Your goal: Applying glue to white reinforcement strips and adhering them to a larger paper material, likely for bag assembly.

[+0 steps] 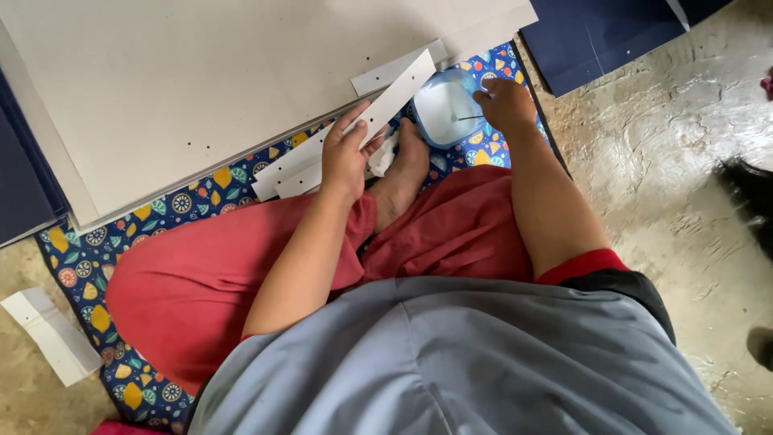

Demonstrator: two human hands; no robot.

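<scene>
Cardboard strip [386, 101] sits pinched in our left hand [345, 157], while our right hand [506, 103] grips a thin stick (tip hidden) in the bowl [427, 129].

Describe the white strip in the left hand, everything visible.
The white strip is a long, flat, narrow piece that looks like card or stiff paper, plain white with straight cut edges. It lies slanted, upper end toward the blue bowl, lower end under the left hand, whose fingers pinch it near the middle. It crosses over similar white strips beneath it and overlaps the edge of the large grey board. No holes or marks are clear on it.
</scene>
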